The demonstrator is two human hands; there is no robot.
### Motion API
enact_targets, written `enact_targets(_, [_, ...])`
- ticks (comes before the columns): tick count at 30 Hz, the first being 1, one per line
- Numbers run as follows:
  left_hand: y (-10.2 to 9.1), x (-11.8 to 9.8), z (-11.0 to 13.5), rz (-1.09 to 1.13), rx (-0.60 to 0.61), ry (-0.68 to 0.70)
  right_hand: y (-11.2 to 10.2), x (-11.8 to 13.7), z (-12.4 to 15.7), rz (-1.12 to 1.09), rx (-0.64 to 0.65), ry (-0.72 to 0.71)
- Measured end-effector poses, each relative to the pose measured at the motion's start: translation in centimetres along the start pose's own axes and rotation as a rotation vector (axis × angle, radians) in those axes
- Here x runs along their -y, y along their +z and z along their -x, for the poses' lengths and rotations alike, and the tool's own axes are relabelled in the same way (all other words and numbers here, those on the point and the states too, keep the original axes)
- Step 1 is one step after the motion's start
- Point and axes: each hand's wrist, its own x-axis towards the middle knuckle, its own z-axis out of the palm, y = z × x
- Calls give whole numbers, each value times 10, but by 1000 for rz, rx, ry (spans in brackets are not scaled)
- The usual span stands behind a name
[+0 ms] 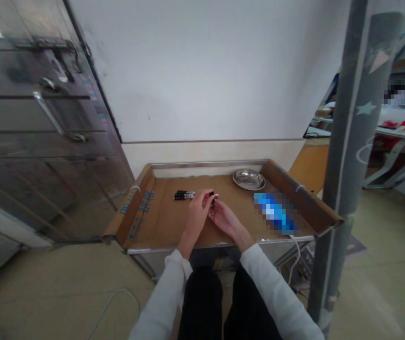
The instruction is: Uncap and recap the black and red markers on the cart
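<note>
A pale wall (209, 71) formed the backdrop, with a metal door (4, 125) at left and a grey post (344, 141) at right. Below the wall stood the tabletop (169, 224), lined with brown cardboard whose flaps rose along its 2 sides; blue printing marked the left part. The person's 2 white-sleeved arms reached over its front edge, and both hands met near the middle. The left hand (198, 208) was nearly closed, its thumb and fingers pinched about a small dark-and-red piece. The right hand (225, 218) lay palm up with loosely curled fingers just below; whether it gripped the piece as well could not be told. To the right, apart from the right hand, lay a pixelated blue object (275, 213), with a white cable (297, 255) hanging near its front end. Behind it, near the rear right corner, sat a shallow metal dish (249, 180). Black pens (183, 195) lay side by side just left of the left hand's fingers, their count unclear. The dark-and-red piece (215, 197) was at the fingertips, above the cardboard, between the 2 hands, partly hidden.
</note>
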Motion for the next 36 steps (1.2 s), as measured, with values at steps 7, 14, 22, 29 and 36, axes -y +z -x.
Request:
enact_targets(7, [-18, 18, -14, 253, -286, -254, -15, 17, 3, -47, -42, 75])
enact_targets(14, [-14, 65, -4, 258, 122, -337, -32, 25, 5, 309, -158, -233])
enact_targets(22, [2, 55, -2, -296, 278, 11, -22, 16, -9, 1177, -10, -591])
enact_targets(29, [-2, 57, 5, -291, 347, 73, -36, 20, -11, 1633, -14, -680])
enact_targets(36, [6, 54, 3, -308, 399, 43, -44, 21, -9, 1609, 23, -673])
